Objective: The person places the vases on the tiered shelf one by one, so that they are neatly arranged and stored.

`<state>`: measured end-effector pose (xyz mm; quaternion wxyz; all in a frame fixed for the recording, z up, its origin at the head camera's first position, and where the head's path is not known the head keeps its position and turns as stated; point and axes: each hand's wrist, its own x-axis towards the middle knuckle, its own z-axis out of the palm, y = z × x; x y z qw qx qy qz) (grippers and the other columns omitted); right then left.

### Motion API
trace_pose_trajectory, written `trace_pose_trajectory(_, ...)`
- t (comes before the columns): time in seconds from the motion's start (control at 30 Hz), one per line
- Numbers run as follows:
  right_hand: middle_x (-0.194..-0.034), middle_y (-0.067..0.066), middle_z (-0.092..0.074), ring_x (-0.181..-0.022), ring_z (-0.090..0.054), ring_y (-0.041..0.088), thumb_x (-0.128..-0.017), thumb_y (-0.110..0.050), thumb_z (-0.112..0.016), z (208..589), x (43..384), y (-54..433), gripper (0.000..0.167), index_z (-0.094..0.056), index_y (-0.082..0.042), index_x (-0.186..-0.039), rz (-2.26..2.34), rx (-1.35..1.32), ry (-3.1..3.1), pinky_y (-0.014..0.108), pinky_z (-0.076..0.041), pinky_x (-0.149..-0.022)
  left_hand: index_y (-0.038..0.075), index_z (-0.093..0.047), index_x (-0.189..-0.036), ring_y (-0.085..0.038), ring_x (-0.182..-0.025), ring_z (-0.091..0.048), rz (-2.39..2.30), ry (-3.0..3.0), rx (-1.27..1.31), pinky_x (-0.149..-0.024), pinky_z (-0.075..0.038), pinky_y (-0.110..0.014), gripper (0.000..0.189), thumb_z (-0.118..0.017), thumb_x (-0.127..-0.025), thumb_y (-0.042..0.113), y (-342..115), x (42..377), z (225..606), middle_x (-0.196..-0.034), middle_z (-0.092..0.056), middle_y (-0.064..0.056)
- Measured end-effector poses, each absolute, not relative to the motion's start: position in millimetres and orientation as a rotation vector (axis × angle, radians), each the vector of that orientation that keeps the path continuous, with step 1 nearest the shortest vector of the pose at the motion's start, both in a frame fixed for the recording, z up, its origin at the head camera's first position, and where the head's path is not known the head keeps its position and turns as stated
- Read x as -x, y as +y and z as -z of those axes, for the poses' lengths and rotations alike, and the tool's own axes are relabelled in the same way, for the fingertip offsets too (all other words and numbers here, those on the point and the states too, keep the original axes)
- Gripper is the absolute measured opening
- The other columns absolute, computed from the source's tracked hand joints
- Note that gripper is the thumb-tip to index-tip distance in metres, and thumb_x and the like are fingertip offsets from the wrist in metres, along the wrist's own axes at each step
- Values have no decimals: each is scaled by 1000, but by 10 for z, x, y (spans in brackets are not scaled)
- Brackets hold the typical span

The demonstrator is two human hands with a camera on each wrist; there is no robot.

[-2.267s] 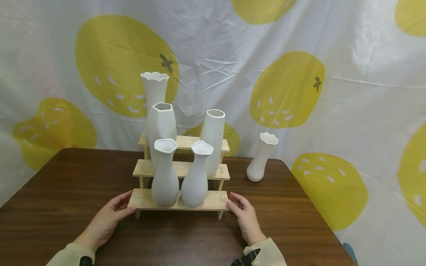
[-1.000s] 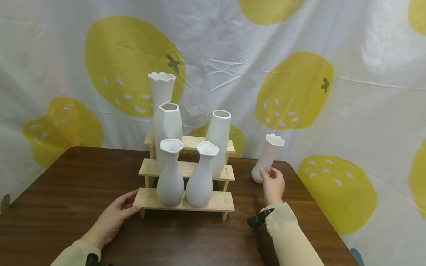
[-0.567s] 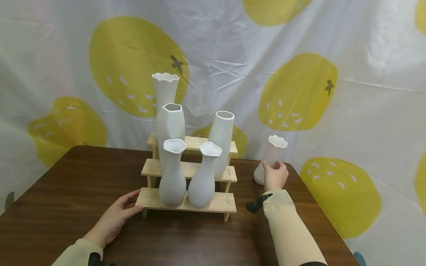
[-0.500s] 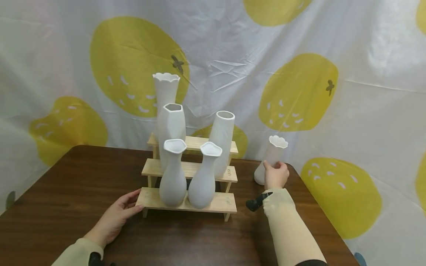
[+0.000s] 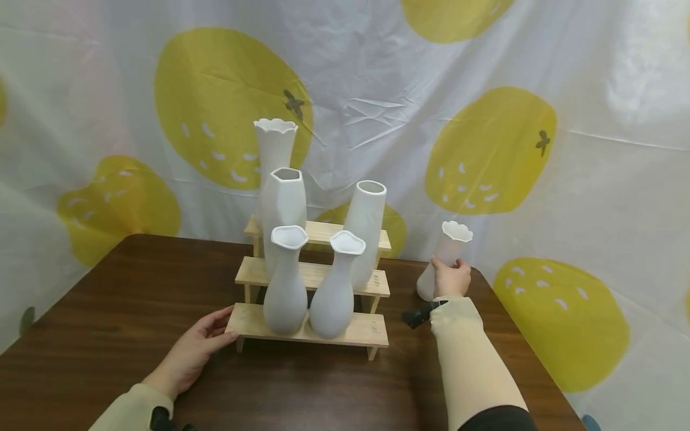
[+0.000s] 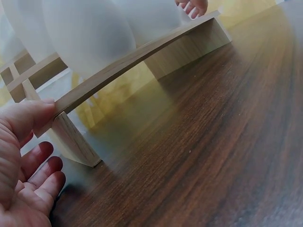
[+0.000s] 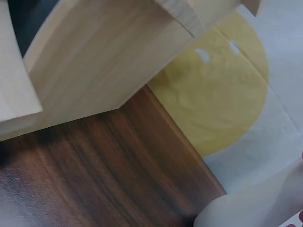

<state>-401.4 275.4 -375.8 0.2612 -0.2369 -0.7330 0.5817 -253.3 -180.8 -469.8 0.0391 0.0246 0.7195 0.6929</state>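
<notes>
My left hand (image 5: 188,353) holds the left end of the lowest shelf of a three-tier wooden stand (image 5: 245,320). In the left wrist view its thumb lies on the shelf corner, with the other fingers loosely bent below. My right hand (image 5: 451,280) grips a white vase with a scalloped rim (image 5: 450,246) at the table's far right, thumb on the left side. Its base seems to stand on the table. On the bottom tier are two narrow-necked vases, left (image 5: 286,293) and right (image 5: 332,293). Behind them rise a faceted vase (image 5: 288,200) and a round-mouthed vase (image 5: 369,218).
A taller scalloped vase (image 5: 275,149) stands at the back left of the stand. The dark wooden table (image 5: 302,395) ends at a white cloth (image 5: 372,60) with yellow fruit prints. Its right edge runs close beside the gripped vase.
My right hand has left the stand's right end, moved right and back to the scalloped vase, and slid higher up it. My left hand stays at the stand. The view has turned slightly right.
</notes>
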Motion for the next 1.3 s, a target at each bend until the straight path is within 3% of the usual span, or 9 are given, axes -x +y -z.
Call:
trace_pose_trajectory(0.2,-143,23,-41,-131,-39,36,-82,-19,-76,3743,4078,2796,79,-34,2,-145,-1698,652,-1964,44,-30,-109,0,-29,-149,-22,-121,-45,-2138,2209,-70,-88,-42,-18,67,-64,-94,15,-1802,2523,4707,-145,-37,-23)
trace_pose_trajectory(0.47,-138,22,-46,-125,-46,33,-80,1,-71,3828,4229,2846,65,-42,7,-137,-1869,561,-1832,40,-37,-105,0,-28,-149,-24,-124,-43,-2155,2190,-90,-88,-42,-18,67,-64,-94,15,-1815,2528,4721,-146,-36,-23)
trace_pose_trajectory(0.63,-138,24,-44,-126,-43,34,-78,7,-70,3829,4203,2818,66,-41,9,-137,-1872,542,-1806,41,-36,-105,0,-28,-149,-21,-122,-45,-2162,2185,-102,-89,-42,-18,68,-64,-94,14,-1817,2529,4732,-146,-36,-23)
trace_pose_trajectory(0.83,-132,24,-47,-123,-45,34,-78,4,-72,3816,4172,2811,62,-44,10,-134,-1814,536,-1858,41,-37,-104,-1,-28,-149,-25,-123,-44,-2164,2192,-93,-88,-42,-18,68,-64,-94,15,-1814,2514,4718,-145,-36,-23)
trace_pose_trajectory(1.3,-129,20,-47,-121,-46,33,-78,0,-75,3846,4129,2799,65,-44,5,-134,-1782,535,-1894,42,-39,-101,-1,-29,-148,-18,-119,-47,-2163,2191,-79,-88,-43,-18,67,-64,-93,14,-1810,2508,4696,-144,-38,-23)
